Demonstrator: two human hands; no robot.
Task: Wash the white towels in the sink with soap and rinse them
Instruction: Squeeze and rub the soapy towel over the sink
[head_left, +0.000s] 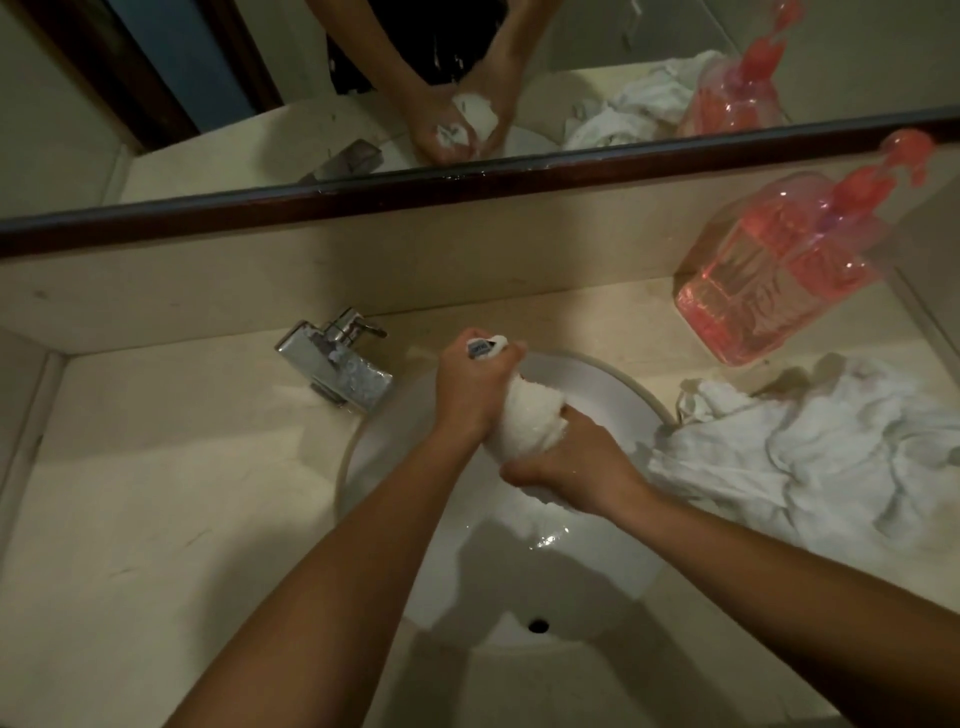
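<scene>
Both hands are wrapped tight round 1 rolled white towel (530, 421), held over the sink (613, 384): the left hand (470, 384) grips its upper end, where a small label pokes out, and the right hand (566, 467) clenches the lower end. It looks sodden, so I'd judge it heavy for its size, soft, and slick if soapy; gripping the 2 ends, as now, suits wringing. Right of the grip, a heap of white towels (810, 457) lies on the counter, 1 edge drooping over the basin rim. Beyond that stands a pink pump soap bottle (774, 280), seemingly over half full. The basin holds only a wet sheen below the grip.
</scene>
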